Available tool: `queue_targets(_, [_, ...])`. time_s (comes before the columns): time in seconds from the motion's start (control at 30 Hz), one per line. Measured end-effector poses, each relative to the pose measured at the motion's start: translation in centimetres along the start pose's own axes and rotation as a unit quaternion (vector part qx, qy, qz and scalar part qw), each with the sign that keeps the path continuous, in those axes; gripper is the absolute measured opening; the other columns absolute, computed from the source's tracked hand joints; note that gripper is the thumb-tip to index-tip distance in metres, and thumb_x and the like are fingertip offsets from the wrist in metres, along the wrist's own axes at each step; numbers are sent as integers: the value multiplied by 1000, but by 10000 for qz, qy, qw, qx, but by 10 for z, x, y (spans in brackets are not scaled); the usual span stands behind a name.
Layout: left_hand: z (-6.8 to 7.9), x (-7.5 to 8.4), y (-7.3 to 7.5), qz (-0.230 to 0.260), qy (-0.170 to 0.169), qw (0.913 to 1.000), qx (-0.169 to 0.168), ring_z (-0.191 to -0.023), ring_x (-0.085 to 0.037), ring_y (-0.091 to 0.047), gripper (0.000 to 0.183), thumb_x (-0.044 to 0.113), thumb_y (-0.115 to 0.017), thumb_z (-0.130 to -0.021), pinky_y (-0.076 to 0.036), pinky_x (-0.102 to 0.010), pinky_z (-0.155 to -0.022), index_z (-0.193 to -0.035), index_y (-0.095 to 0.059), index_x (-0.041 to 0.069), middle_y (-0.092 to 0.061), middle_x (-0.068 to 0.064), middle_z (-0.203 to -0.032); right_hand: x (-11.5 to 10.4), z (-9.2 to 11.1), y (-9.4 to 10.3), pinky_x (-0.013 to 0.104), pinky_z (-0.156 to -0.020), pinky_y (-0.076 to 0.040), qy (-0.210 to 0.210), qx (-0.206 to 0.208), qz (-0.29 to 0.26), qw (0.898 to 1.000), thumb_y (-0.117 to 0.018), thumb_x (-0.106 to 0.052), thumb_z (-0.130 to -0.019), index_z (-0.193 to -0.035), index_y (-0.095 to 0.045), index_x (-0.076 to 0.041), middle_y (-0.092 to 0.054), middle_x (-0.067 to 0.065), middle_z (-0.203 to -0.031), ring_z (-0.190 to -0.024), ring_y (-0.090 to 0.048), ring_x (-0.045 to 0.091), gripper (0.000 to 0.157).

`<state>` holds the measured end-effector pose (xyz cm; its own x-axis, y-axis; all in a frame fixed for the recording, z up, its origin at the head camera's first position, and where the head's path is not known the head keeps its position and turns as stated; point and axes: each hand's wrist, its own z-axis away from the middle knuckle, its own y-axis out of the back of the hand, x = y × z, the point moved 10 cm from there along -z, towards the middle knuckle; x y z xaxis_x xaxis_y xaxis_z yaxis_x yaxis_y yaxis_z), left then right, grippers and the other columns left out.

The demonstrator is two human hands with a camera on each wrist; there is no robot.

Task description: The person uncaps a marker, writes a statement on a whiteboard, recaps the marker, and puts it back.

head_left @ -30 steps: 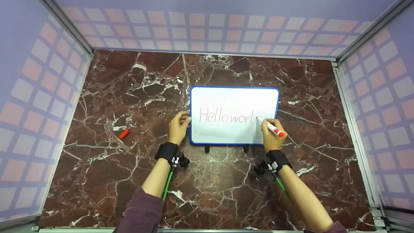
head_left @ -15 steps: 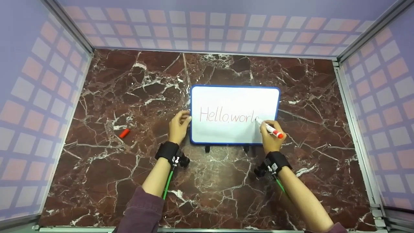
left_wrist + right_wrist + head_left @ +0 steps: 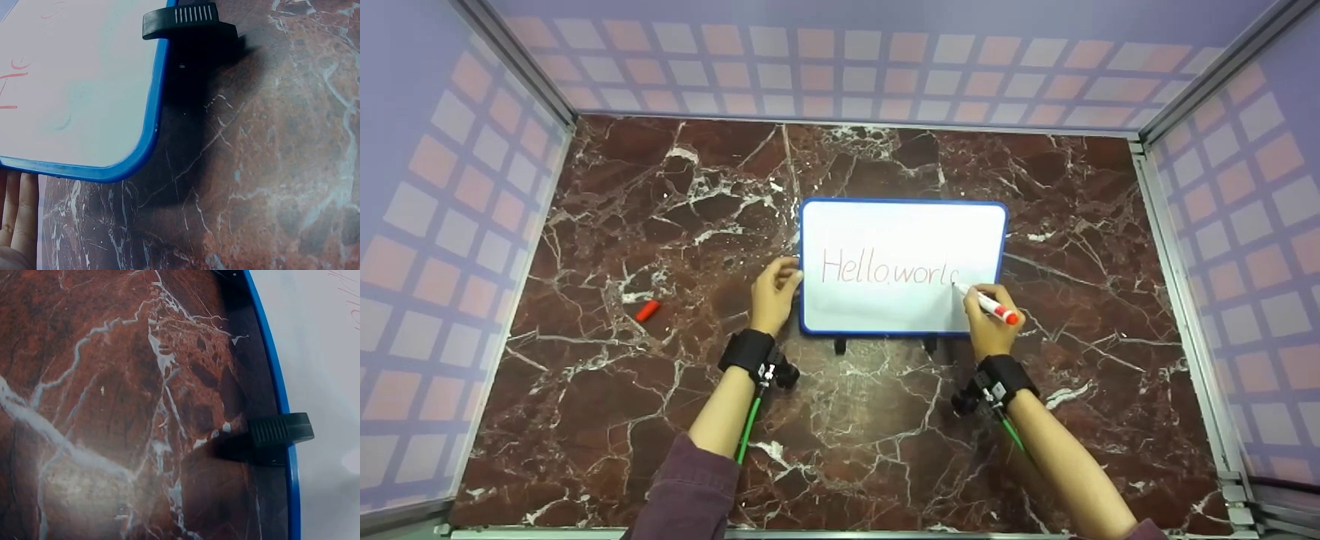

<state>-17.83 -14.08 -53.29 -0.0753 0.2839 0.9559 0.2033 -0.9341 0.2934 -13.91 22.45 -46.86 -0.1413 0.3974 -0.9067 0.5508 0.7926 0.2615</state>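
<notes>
A blue-framed whiteboard point(image 3: 885, 232) stands on dark clips at its lower edge, with "Hello,worl" and part of a further letter in thin red strokes. My right hand point(image 3: 992, 322) grips a white and red marker point(image 3: 988, 302), its tip at the curved stroke ending the writing. At the board's left edge my left hand point(image 3: 774, 296) holds the frame between thumb and fingers. In the left wrist view its fingers point(image 3: 25, 211) reach up to the blue rim, tips hidden behind it. The right wrist view shows neither the right hand nor the marker.
A red marker cap point(image 3: 648, 310) lies on the marbled tabletop point(image 3: 855, 442), left of the left hand. Dark ridged clips, one plain in the left wrist view point(image 3: 194, 21), jut from the board's lower edge. Checked walls point(image 3: 840, 75) enclose the table at back and sides.
The marker has moved slightly left and down, leaving a small red curve after the "l". My right hand shifted with it. My left hand stays at the board's edge.
</notes>
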Motion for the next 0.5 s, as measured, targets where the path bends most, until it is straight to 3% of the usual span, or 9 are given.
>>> queue_targets(0.27, [1, 1, -1, 49, -62, 9999, -64, -88, -33, -66, 26, 13, -59, -89, -60, -36, -72, -111, -61, 0, -66, -23, -99, -2, -4, 1, 7, -45, -39, 51, 84, 173, 9998, -63, 1, -76, -75, -64, 9, -63, 16, -59, -48, -49, -10, 8])
queue_targets(0.5, [1, 2, 0, -14, -16, 10000, -58, -87, -31, -66, 25, 13, -59, -89, -60, -34, -72, -111, -61, 1, -66, -21, -98, 0, -8, 0, 7, -49, -42, -83, 104, 195, 9997, -63, -2, -78, -81, -65, 8, -65, 22, -67, -53, -51, -11, 11])
